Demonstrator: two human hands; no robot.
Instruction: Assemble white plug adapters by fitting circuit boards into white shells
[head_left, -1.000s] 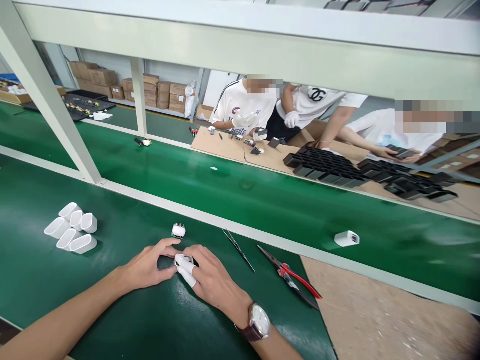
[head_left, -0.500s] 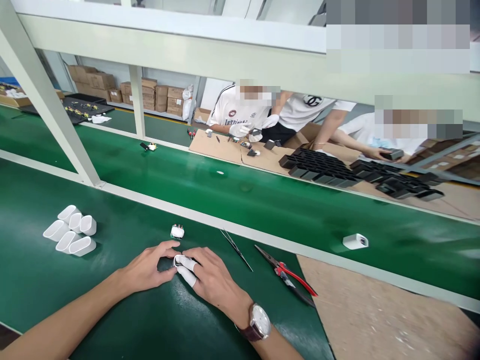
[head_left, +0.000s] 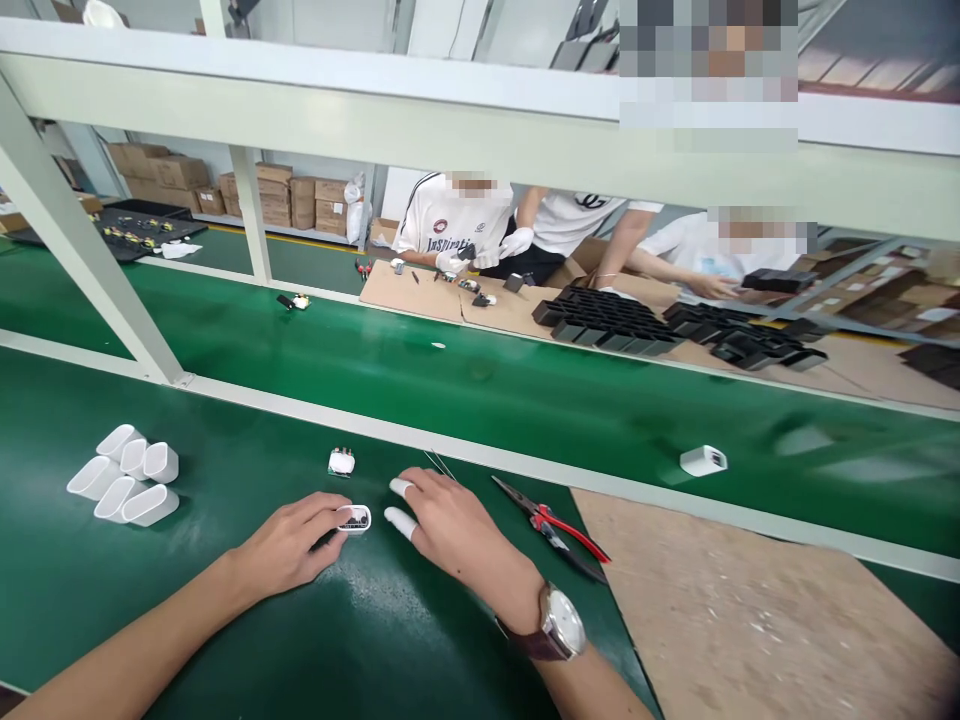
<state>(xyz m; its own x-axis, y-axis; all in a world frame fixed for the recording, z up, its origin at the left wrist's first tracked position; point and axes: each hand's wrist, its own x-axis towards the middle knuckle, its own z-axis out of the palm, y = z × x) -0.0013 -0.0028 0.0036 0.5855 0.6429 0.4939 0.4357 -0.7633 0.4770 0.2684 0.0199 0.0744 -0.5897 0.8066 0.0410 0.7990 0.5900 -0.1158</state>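
Observation:
A white oval plastic housing (head_left: 365,527) stands on the green bench with its open end up and dark electronic parts inside. My left hand (head_left: 289,540) is closed on its left side with thumb and fingers. To the right, my right hand (head_left: 457,530) is apart from the housing, its fingers spread and holding nothing; white finger cots cover two fingertips. Beneath and behind that hand lie metal tweezers (head_left: 437,464), mostly hidden. A small circuit board with a white block (head_left: 342,462) sits just beyond the housing.
Several empty white housings (head_left: 148,505) cluster at the left. Red-and-black long-nose pliers (head_left: 551,525) lie right, beside a brown board (head_left: 750,600). Across the green belt (head_left: 450,390), which carries another white housing (head_left: 703,461), people handle black cases (head_left: 611,320). A frame post (head_left: 90,230) rises at left.
My right hand has let go of the housing and moved right, over the tweezers. My left hand stays on the housing, whose open top now shows. The view has shifted slightly.

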